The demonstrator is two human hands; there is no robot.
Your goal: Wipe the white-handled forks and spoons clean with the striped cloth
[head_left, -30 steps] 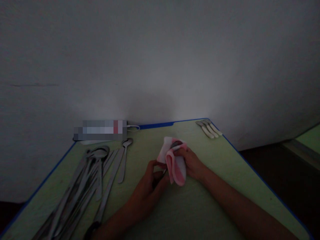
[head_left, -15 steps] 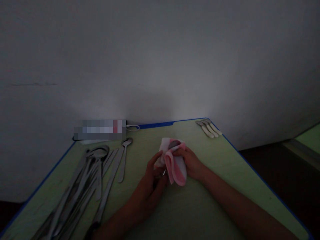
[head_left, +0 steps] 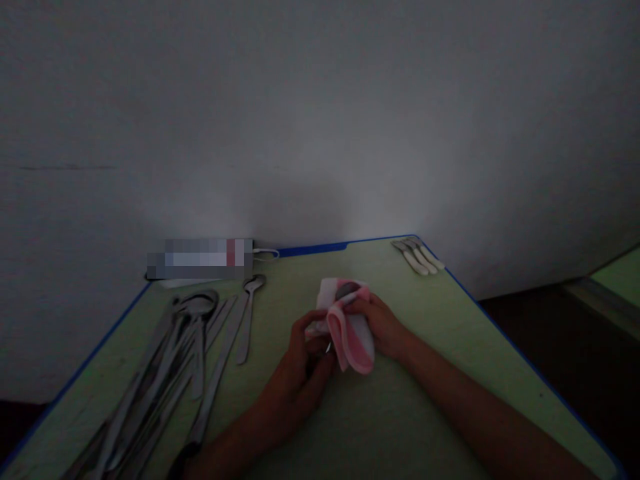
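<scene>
Over the middle of the table, my left hand (head_left: 307, 367) is closed on the handle of a metal spoon (head_left: 345, 290); only a bit of its handle and part of its bowl show. A pink and white cloth (head_left: 357, 340) is folded around the spoon, hiding most of it. My right hand (head_left: 383, 323) grips the cloth near the bowl, with fingers pressed on it from the right side. The left fingertips also touch the cloth's left edge.
Several long metal utensils (head_left: 165, 373) lie in a pile on the left, with spoons (head_left: 254, 283) beside it. Three white-handled forks (head_left: 417, 257) rest at the far right corner. A blurred box (head_left: 200, 260) with a white cord stands against the wall on the green table (head_left: 425, 400).
The cloth and the spoon bowl have shifted very slightly to the left and down. The left fingers have bent a little. Both hands keep their hold.
</scene>
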